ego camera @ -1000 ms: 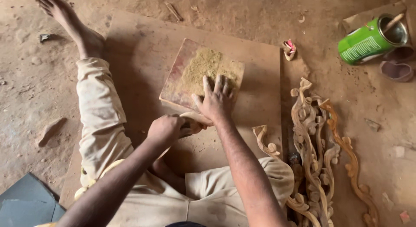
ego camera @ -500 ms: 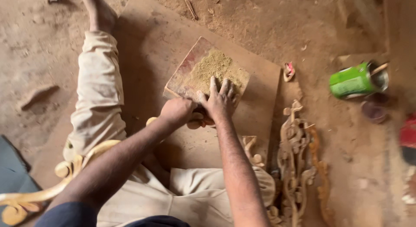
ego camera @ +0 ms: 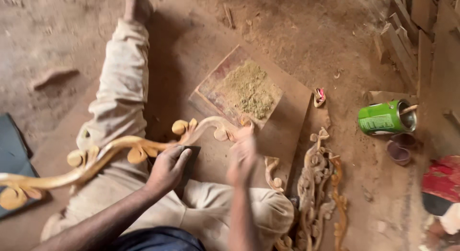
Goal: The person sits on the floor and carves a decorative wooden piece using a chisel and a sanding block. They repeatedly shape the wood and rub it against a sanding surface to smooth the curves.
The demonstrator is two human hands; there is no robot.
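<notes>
carved wooden scroll [ego camera: 120, 150] lies across the lap, tip at the board's [ego camera: 287, 131] near edge | left hand [ego camera: 167, 169] pinches a dark abrasive pad [ego camera: 189, 162] against it | right hand [ego camera: 242, 152] blurred, grip unclear | judged rigid, light, thin curls fragile; hold the thick stem

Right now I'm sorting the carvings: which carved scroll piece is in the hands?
The long pale curved scroll across the lap, gripped by the left hand; the darker carvings lie untouched on the floor to the right.
</notes>
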